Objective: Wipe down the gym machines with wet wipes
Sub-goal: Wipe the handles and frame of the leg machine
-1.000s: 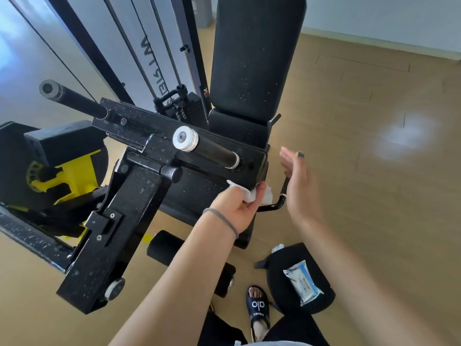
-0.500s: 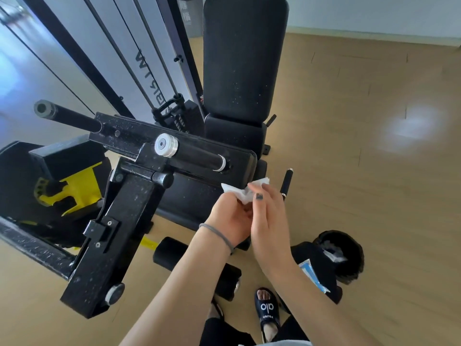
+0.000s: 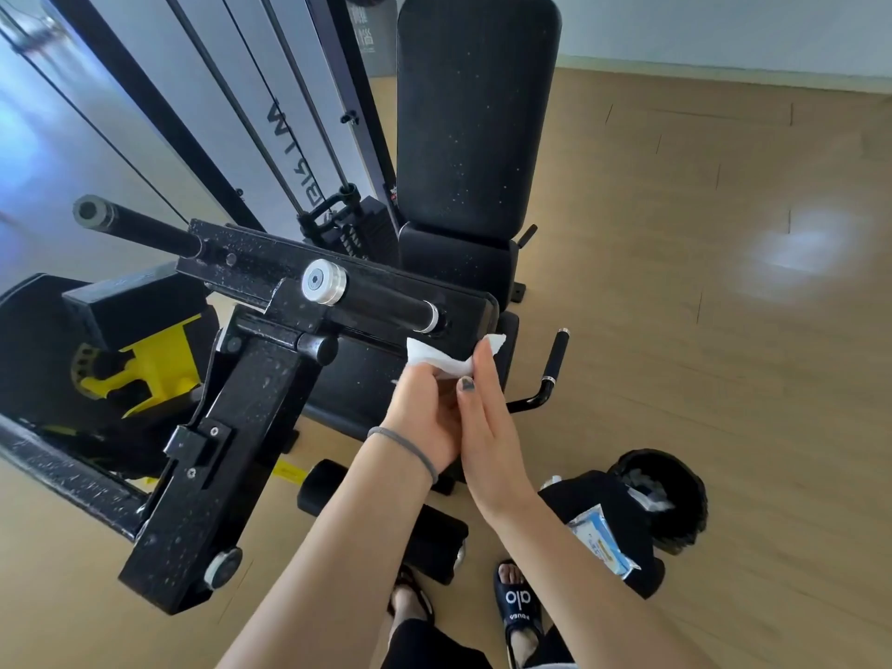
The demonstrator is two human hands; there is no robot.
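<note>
Black gym machine [image 3: 270,379] fills left and centre: tall back pad [image 3: 475,113] upright behind, silver-capped bar [image 3: 371,301] sticking out of the frame, curved handle [image 3: 555,364] to the right, all on the wood floor [image 3: 724,330]. Lower right, a black bin [image 3: 675,499] with a blue-and-white wipes pack [image 3: 603,543] on a black stool-like thing beside it. White wet wipe [image 3: 444,359] sits just under the bar's inner end, left hand [image 3: 425,412] gripping it from below, right hand [image 3: 482,427] with straight fingers laid against it and against the left hand
</note>
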